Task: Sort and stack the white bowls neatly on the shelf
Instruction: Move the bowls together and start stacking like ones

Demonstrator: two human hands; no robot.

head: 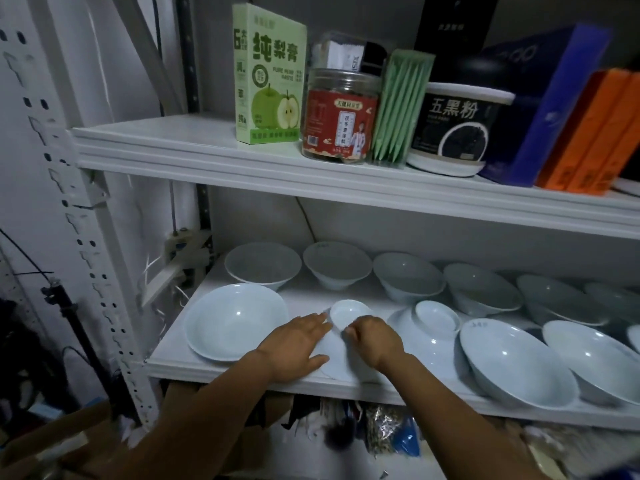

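right hand (374, 339) fingers pinch small white dish (349, 312) rim; left hand (298, 344) flat, fingers apart, beside it.

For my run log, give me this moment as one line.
stage: sorting bowls on shelf | left hand: flat on plate | right hand: fingers on small dish rim | big bowls: unstacked

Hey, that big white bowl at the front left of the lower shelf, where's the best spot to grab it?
Probably the near rim of the big white bowl, coming from the shelf's open front. It sits upright with its opening up, so the thin flared edge suits a thumb-inside pinch, and the left hand is already beside it.
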